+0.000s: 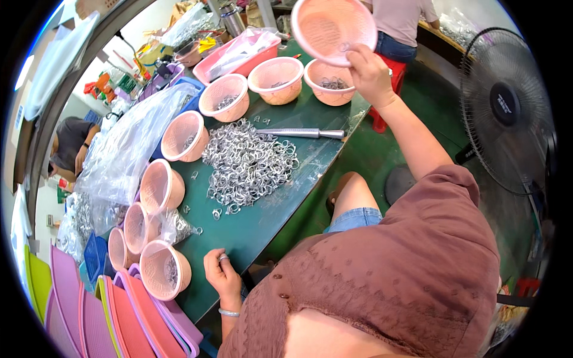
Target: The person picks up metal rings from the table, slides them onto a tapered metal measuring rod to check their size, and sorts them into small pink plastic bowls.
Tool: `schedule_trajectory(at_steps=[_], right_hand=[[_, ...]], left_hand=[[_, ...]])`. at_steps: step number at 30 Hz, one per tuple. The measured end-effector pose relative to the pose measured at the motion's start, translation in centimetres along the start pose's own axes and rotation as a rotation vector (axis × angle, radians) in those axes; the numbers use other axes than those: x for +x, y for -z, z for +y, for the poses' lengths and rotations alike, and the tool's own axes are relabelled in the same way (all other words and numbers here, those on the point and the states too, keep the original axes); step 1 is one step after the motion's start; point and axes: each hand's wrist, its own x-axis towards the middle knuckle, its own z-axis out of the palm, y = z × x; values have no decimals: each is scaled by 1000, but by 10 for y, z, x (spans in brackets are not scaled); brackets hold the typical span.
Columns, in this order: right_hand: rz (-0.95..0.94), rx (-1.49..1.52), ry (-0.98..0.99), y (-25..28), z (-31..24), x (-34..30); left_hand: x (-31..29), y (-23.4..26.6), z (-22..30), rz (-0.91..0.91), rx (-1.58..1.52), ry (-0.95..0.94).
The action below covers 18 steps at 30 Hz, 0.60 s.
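My right hand [371, 73] is raised at the far right of the table, its fingers and thumb closed on the rim of a pink plastic basket [319, 21]. The basket is tilted, so its inside shows. My left hand [222, 275] rests at the near table edge with curled fingers. A silvery ring shows at its fingers; whether worn or held I cannot tell. Between the hands lies a heap of silver metal rings [248, 164]. A tapered ring mandrel [298, 133] lies just beyond the heap, its handle toward the table's right edge.
Several pink baskets [182, 136] curve around the heap, some with small metal pieces inside. Behind them lie clear plastic bags [122, 152] and a pink tray [209, 71]. Stacked coloured trays [128, 316] stand lower left. A black fan [506, 110] and a seated person [401, 27] are rightward.
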Motion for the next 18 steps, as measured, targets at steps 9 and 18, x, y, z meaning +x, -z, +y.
schedule_trajectory(at_steps=[9, 18], right_hand=[[-21, 201, 142, 20, -41, 9], [-109, 498, 239, 22, -109, 12]], left_hand=[[-1, -7, -3, 26, -11, -51], [12, -3, 1, 14, -209, 12]])
